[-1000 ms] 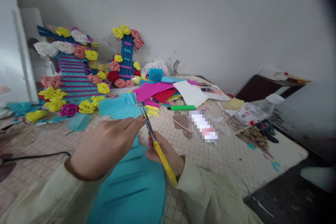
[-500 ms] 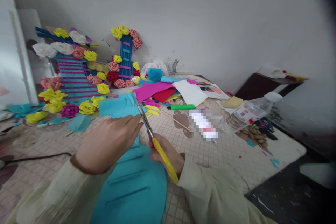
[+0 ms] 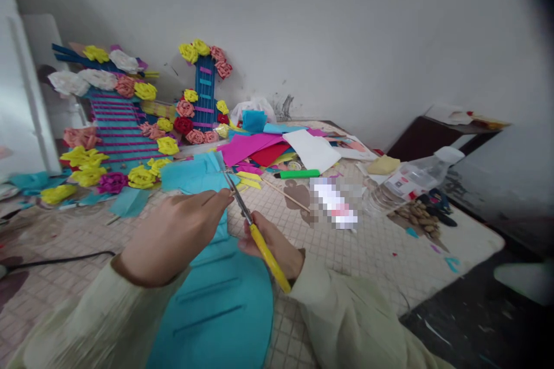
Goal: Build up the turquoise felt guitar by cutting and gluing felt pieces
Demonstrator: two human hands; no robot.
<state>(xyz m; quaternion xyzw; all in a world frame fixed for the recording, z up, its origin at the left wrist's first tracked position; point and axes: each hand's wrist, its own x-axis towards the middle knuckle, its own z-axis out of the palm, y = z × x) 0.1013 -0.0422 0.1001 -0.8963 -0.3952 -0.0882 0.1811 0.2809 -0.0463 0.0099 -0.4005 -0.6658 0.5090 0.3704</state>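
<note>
A large turquoise paper sheet [image 3: 225, 311] with slits lies over my lap and rises between my hands. My left hand [image 3: 173, 236] is closed on its upper edge, fingers pointing right. My right hand [image 3: 272, 245] grips yellow-handled scissors [image 3: 253, 230]. Their metal blades point up and away, right at my left fingertips and against the paper's edge.
Paper-flower decorations [image 3: 116, 121] on blue-and-purple frames stand at the back left. Loose coloured paper sheets [image 3: 277, 150], a green marker [image 3: 299, 173] and a wooden stick lie on the tiled floor. A plastic bottle [image 3: 411, 181] and nuts lie right. A black cable [image 3: 60, 258] runs left.
Both hands and the scissors have stayed nearly still. The view has drifted slightly, and the scissor blades have shifted a little along the paper edge.
</note>
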